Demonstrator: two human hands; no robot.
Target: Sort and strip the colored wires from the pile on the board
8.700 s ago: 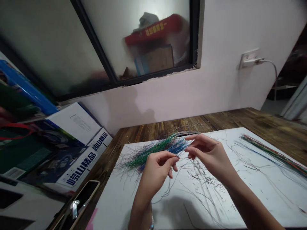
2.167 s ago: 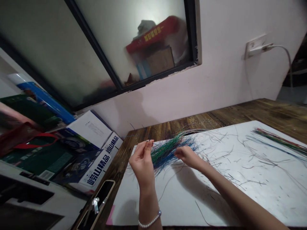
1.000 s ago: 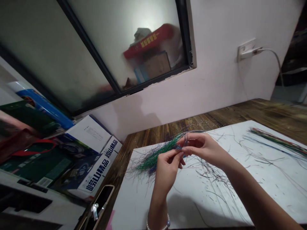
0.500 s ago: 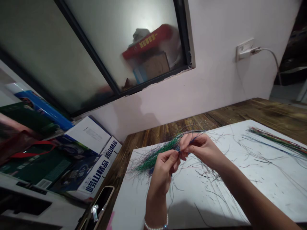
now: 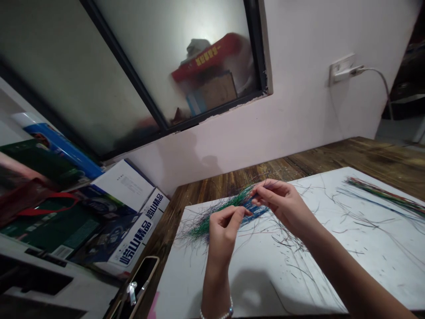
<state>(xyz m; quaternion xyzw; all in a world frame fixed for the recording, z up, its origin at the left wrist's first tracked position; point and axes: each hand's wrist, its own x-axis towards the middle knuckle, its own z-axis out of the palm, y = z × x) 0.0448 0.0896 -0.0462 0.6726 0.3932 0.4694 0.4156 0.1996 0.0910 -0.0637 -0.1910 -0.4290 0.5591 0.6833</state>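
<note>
Over the white sheet (image 5: 332,270), both hands hover just above the green-and-blue bundle (image 5: 204,226). The left hand (image 5: 224,228) has thumb and forefinger pressed together on strands (image 5: 270,182) too fine to count, the other fingers curled under. The right hand (image 5: 282,204) pinches the same wisps near the bundle's blue end, its fingertips close to the left's. That looks like a way to hold a short stretch taut, clear of the mass below. The bundle itself lies on the sheet's far left part, fanning out toward the table (image 5: 232,179) edge.

Loose offcuts (image 5: 292,246) litter the sheet under the right forearm and would be easy to snag. A second bundle (image 5: 381,195) sits well apart at far right. A phone (image 5: 141,274) rests at the near left corner, boxes (image 5: 129,221) are stacked beside it, and a socket (image 5: 341,71) is on the wall.
</note>
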